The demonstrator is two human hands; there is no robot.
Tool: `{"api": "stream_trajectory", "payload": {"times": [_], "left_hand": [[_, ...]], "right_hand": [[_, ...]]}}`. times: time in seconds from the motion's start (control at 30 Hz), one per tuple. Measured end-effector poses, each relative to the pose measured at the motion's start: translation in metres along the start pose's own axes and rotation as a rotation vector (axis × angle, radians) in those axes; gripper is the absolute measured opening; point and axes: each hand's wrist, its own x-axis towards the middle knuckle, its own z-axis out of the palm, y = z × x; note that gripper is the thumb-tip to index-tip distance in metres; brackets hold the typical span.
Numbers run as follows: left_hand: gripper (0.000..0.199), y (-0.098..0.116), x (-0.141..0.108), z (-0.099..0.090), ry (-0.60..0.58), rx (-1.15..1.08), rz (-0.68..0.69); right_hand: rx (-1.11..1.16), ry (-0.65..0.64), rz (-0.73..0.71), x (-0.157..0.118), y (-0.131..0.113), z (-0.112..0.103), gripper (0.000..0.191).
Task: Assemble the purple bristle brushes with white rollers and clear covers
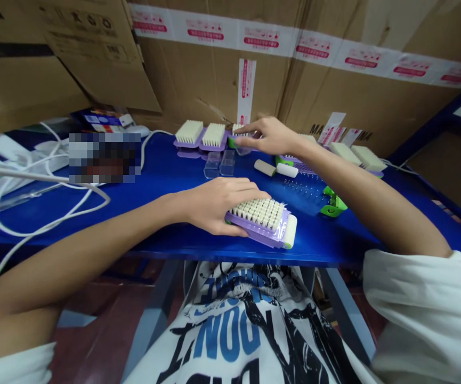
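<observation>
Near the table's front edge, my left hand (222, 205) is wrapped round a purple brush block (263, 217) with cream bristles facing up. A white roller-like end piece (291, 232) sits at the block's right end. My right hand (272, 136) reaches to the back, fingers stretched out and apart over another bristle brush (240, 128) and a green part (232, 143). Whether its fingertips touch them I cannot tell. Left of it stand two purple brushes with cream bristles (189, 133) (213, 135). Before them lie two clear plastic pieces (212, 165) (227, 163).
Two short pale cylinders (265, 168) (286, 170), scattered small shiny bits (302, 186) and a green plastic part (333, 204) lie right of centre on the blue table (166, 186). More cream-bristled brushes (368, 158) stand back right. White cables (90, 189) cover the left; cardboard (202, 69) rises behind.
</observation>
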Motion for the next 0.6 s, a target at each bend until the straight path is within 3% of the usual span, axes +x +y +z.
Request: {"api": "stream_trajectory", "payload": {"times": [0.2, 0.3, 0.37, 0.47, 0.6], "left_hand": [[0.073, -0.002, -0.001, 0.0, 0.018, 0.007, 0.013], [0.075, -0.001, 0.0, -0.003, 0.005, -0.013, -0.001], [0.075, -0.001, 0.0, -0.004, -0.008, -0.024, -0.006], [0.076, -0.001, 0.0, -0.005, -0.036, -0.005, -0.025], [0.077, -0.005, 0.0, 0.0, -0.028, 0.042, -0.075]], "right_hand": [[0.108, 0.128, 0.076, -0.009, 0.015, 0.024, 0.068], [0.195, 0.114, 0.012, -0.008, 0.024, 0.028, 0.098], [0.2, 0.052, -0.039, -0.008, 0.028, 0.026, 0.092], [0.195, -0.019, -0.045, -0.012, 0.028, 0.021, 0.065], [0.179, -0.024, -0.044, -0.015, 0.022, 0.02, 0.051]]}}
